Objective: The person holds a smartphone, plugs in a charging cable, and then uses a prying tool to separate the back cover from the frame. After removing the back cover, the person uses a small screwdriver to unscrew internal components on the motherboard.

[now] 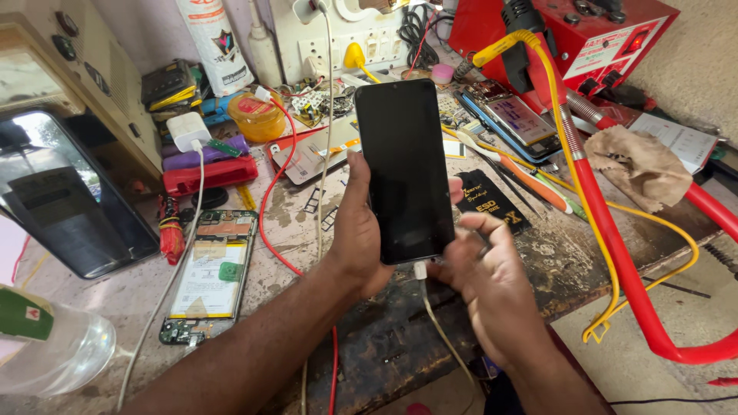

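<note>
From the head camera, the left hand grips a black phone by its left edge, holding it upright above the surface with the dark screen facing the camera. The right hand sits just beside the phone's lower right corner, fingers curled, pinching at the white plug of a charging cable that is seated in the bottom of the phone; the cable hangs down between the forearms. To the left, an opened phone with its battery showing lies flat on the surface. A red cable runs past it. A red hose curves along the right edge, near a crumpled brown cloth.
</note>
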